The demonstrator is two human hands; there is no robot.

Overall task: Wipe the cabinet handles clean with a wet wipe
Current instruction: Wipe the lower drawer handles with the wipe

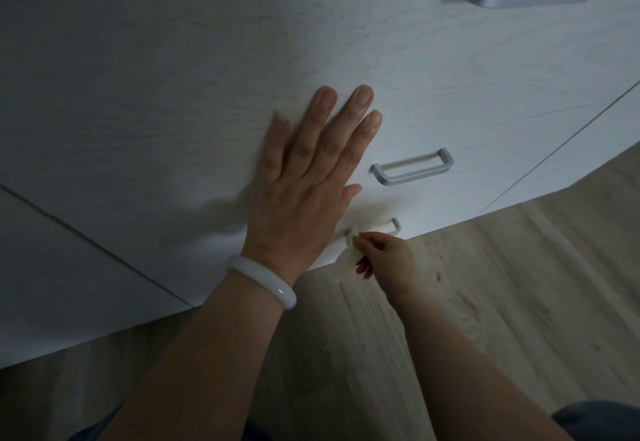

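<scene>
Setting: pale wood-grain cabinet front (173, 94) above plank floor (502, 284).
Left hand (311, 177): flat, fingers spread, bracing the cabinet.
Right hand (384, 260): pinching wet wipe (349, 248) on lowest handle (393, 227).
Risk: loose pinch could drop the wipe; handle's far end missed.

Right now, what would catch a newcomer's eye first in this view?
The open left hand, pressed flat on the white wood-grain cabinet front at centre, a pale smooth bangle on its wrist. Below it, the right hand pinches a white wet wipe onto the lowest small metal handle, near the floor.
</scene>
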